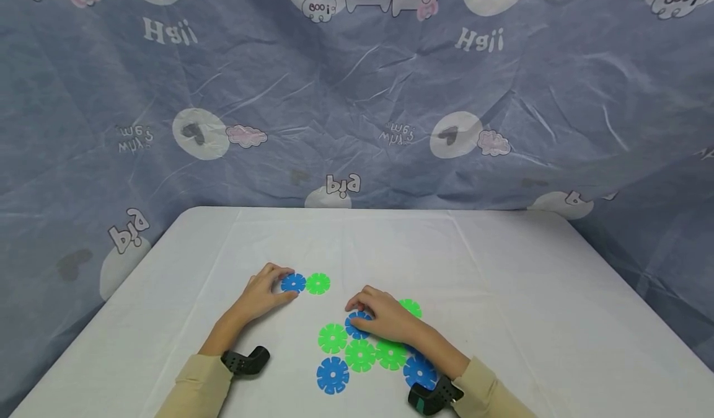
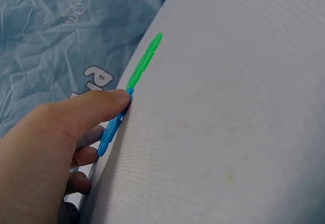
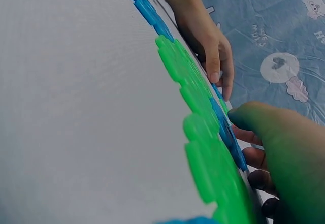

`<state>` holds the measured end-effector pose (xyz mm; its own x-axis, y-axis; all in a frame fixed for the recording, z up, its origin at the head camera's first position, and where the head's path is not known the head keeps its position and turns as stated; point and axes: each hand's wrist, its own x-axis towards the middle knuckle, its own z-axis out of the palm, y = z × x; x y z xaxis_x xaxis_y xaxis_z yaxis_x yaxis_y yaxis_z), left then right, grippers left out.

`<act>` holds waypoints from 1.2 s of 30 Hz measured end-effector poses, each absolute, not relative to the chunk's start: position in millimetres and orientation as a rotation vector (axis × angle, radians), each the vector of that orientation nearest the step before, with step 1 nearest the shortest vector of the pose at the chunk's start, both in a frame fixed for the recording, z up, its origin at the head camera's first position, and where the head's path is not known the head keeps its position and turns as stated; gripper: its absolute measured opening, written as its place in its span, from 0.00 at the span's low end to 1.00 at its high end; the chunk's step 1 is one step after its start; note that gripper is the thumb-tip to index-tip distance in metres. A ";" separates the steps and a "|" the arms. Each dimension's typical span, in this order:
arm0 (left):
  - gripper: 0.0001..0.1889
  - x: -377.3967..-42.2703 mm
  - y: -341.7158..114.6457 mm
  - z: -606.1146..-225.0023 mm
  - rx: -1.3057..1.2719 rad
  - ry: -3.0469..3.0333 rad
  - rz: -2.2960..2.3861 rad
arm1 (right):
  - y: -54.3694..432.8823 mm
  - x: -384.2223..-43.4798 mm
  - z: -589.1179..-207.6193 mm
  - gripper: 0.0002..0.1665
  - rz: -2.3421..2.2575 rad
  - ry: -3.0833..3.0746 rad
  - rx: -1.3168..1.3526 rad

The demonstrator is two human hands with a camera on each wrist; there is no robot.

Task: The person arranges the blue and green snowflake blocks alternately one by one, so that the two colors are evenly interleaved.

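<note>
My left hand (image 1: 266, 291) grips a blue notched plastic disc (image 1: 293, 283) between thumb and fingers at its edge. A green notched disc (image 1: 318, 284) lies right beside it, edge to edge, on the white table. My right hand (image 1: 385, 315) hovers low over another blue disc (image 1: 359, 330), thumb across it and fingers loosely bent at its far edge. In the right wrist view the thumb of the right hand (image 3: 284, 148) is near that blue disc (image 3: 228, 132); whether it presses on it cannot be made out.
Near the right hand lie several loose discs, among them a green one (image 1: 332, 338), a blue one (image 1: 333, 375) and a blue one (image 1: 419, 371) by the right wrist. A green disc (image 1: 411, 307) sits partly behind the right hand. A patterned blue cloth (image 1: 357, 95) hangs behind the table.
</note>
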<state>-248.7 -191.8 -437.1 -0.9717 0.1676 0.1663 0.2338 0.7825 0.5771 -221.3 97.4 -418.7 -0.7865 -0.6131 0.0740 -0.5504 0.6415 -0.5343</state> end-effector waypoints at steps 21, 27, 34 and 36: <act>0.28 -249.8 -191.1 -438.4 -0.334 -2.865 -0.914 | 101.5 -222.8 -420.0 0.17 -0.805 2.713 -1.013; 0.28 -248.7 -191.1 -437.3 -0.341 -2.859 -0.917 | 100.9 -221.7 -417.1 0.20 -0.756 2.722 -1.012; 0.28 -249.0 -190.8 -437.4 -0.333 -2.862 -0.924 | 102.0 -221.0 -416.9 0.21 -0.709 2.727 -1.033; 0.28 -249.3 -190.8 -437.8 -0.331 -2.863 -0.921 | 102.2 -220.5 -417.1 0.21 -0.705 2.727 -1.036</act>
